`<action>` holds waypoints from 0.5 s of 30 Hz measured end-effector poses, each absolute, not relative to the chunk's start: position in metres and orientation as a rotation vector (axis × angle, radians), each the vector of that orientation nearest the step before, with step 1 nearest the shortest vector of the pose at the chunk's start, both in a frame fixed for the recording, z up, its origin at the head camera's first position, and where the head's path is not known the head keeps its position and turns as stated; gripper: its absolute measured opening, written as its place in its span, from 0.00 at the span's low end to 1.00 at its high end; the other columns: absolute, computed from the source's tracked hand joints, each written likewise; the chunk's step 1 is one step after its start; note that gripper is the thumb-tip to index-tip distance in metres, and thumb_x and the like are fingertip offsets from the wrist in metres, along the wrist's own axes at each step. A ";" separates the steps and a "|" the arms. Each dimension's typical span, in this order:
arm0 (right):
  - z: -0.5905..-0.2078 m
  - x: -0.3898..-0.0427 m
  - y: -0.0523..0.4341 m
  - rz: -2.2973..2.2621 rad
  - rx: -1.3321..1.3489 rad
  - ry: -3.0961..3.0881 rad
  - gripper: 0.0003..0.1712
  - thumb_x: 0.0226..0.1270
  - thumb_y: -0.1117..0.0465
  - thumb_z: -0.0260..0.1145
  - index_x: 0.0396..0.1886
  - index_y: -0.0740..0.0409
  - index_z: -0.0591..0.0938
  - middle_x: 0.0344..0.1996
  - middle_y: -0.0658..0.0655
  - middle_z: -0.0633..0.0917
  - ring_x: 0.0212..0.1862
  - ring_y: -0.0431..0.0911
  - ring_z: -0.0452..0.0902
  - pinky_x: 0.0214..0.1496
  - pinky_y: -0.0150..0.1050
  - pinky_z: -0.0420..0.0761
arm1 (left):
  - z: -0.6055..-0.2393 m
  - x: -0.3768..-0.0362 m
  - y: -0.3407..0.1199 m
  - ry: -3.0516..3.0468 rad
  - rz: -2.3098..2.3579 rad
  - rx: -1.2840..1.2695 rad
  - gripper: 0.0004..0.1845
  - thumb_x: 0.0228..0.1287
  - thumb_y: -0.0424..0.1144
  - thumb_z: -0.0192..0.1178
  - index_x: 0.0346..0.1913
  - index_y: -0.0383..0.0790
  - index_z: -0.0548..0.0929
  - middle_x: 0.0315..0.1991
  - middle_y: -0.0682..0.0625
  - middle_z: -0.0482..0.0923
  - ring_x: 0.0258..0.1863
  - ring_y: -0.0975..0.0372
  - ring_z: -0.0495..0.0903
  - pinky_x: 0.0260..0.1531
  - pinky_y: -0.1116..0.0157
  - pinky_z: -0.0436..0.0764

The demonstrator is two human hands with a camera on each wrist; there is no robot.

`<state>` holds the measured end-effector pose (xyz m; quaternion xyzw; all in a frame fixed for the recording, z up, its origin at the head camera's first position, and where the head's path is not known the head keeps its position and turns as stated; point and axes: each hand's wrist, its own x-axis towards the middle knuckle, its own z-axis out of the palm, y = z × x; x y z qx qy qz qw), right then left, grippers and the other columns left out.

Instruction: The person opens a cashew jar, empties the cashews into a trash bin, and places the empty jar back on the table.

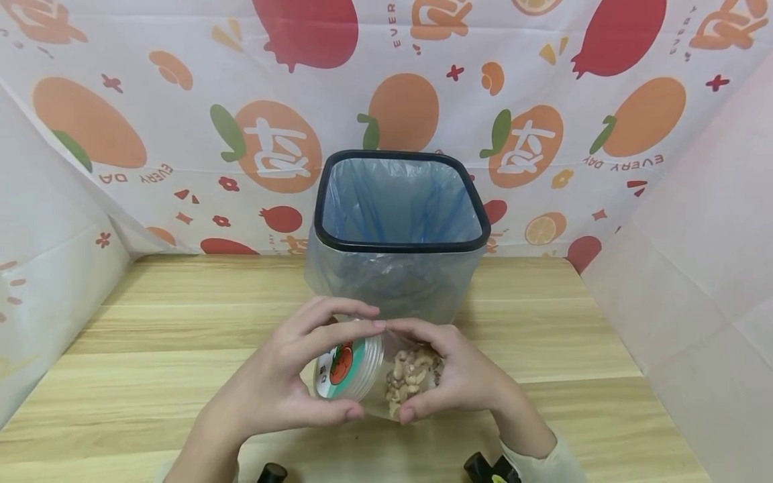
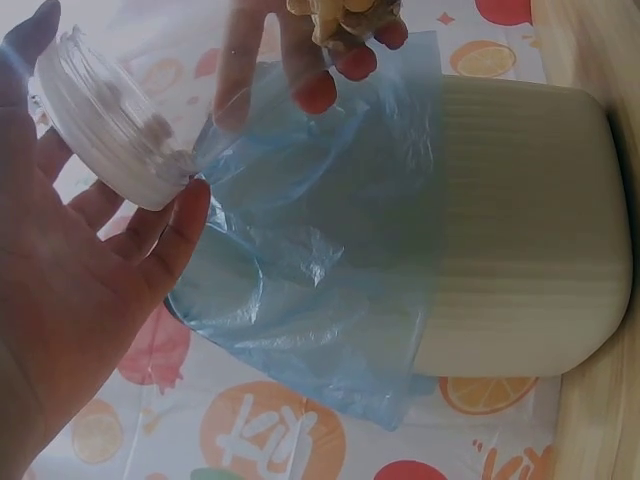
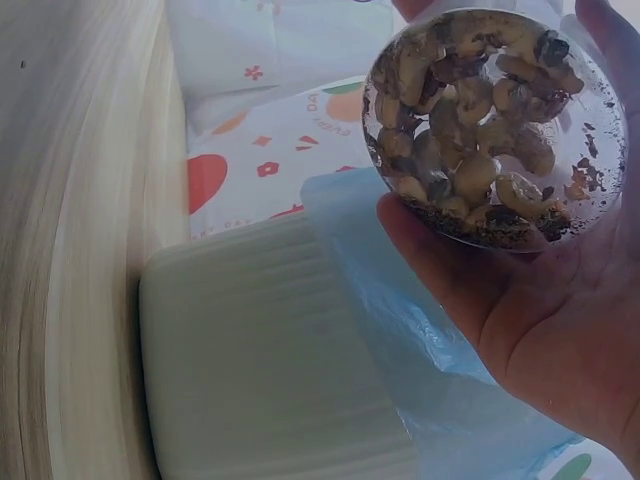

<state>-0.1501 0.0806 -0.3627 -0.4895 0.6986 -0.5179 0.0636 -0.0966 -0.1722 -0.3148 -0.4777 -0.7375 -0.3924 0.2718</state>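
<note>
Clear plastic jar of cashew nuts [image 1: 410,376] lies sideways at lower centre, above the wooden table [image 1: 151,349]. Left hand [image 1: 272,389] fingers curl round its white screw lid [image 1: 350,365]; right hand [image 1: 465,379] fingers clamp the body. Blue-lined bin [image 1: 398,228] stands behind.

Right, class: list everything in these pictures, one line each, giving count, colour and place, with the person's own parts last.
Jar: one, clear plastic, lying sideways between both hands above the table.
Lid: one, white with a red and teal label, on the jar's left end.
Nuts: many, brown, inside the jar.
Bin: one, pale with a black rim, at the table's back.
Bin liner: one, blue, lining the bin.
Table: one, light wood.
Backdrop: one, white with fruit prints, behind the table.
Left hand: grips the lid.
Right hand: grips the jar.
</note>
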 end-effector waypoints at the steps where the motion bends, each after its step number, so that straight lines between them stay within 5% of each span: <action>1: -0.362 -0.150 0.080 -1.563 -1.485 2.105 0.49 0.51 0.35 0.76 0.70 0.49 0.71 0.62 0.50 0.80 0.58 0.52 0.79 0.62 0.43 0.79 | -0.315 -0.097 -0.172 -1.977 -1.057 -1.289 0.33 0.60 0.58 0.69 0.61 0.40 0.80 0.58 0.44 0.77 0.57 0.54 0.75 0.59 0.69 0.72; 15: -0.358 -0.145 0.076 -1.552 -1.428 2.269 0.50 0.48 0.39 0.79 0.71 0.44 0.70 0.66 0.47 0.77 0.66 0.46 0.75 0.67 0.41 0.75 | -0.319 -0.096 -0.176 -2.141 -1.045 -1.085 0.33 0.57 0.57 0.72 0.63 0.45 0.80 0.58 0.51 0.77 0.58 0.59 0.74 0.56 0.72 0.73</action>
